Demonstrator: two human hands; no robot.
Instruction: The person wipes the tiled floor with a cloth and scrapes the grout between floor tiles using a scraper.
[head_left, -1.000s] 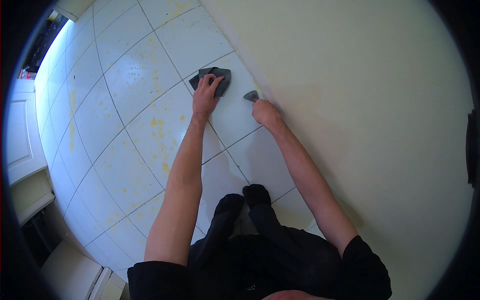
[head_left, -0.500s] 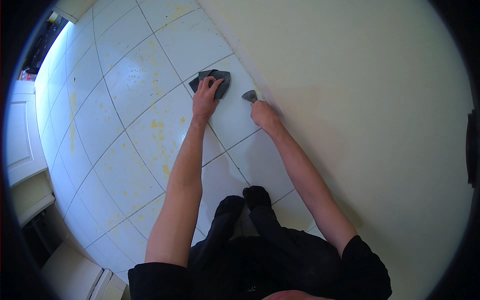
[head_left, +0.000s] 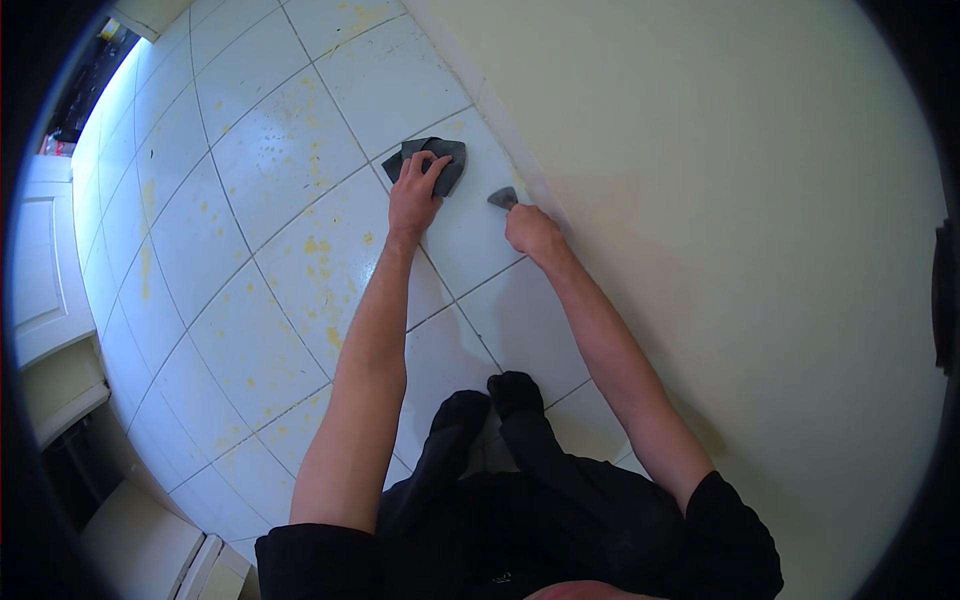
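Observation:
A folded dark grey cloth [head_left: 450,163] lies against the white floor tiles [head_left: 300,130], with my left hand [head_left: 414,195] gripping it from above. To its right, my right hand [head_left: 532,230] is closed round the handle of a scraper [head_left: 502,197]. The scraper's flared metal blade points up and left, over the tile beside the wall's foot; whether its edge touches the tile I cannot tell. Most of the handle is hidden in my fist. Yellow spots [head_left: 318,250] are scattered over the tiles left of my hands.
A cream wall [head_left: 720,250] rises along the right side, close to my right arm. My feet in black socks [head_left: 515,392] stand on the tiles below my hands. At the left edge are a white panelled door [head_left: 45,265] and white furniture [head_left: 140,540].
Both hands, with the cloth and the scraper, sit very slightly farther right in the picture. The grip of each hand is the same.

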